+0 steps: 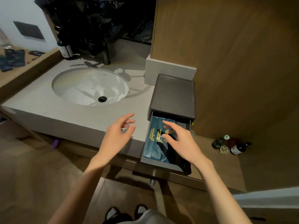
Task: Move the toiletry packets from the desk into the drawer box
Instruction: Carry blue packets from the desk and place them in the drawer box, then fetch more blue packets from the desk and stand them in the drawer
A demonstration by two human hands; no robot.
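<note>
A dark grey drawer box (pixel 173 94) stands on the right end of the counter, its drawer (pixel 161 164) pulled out toward me. Blue toiletry packets (pixel 153 143) with gold lettering lie side by side inside the drawer. My right hand (pixel 179 139) hovers over the packets with fingers spread and loosely bent, holding nothing. To the left of the drawer, my left hand (pixel 118 136) hangs above the counter's front edge, fingers relaxed and empty. More dark blue packets (pixel 13 60) lie on the wooden desk at the far left.
A white oval sink (pixel 90 86) is set in the grey counter (pixel 40 102), with a dark tap (pixel 106 54) and a bottle (pixel 65 49) behind it. Small bottles (pixel 231 144) sit on the wooden ledge to the right. A wooden wall panel rises behind the box.
</note>
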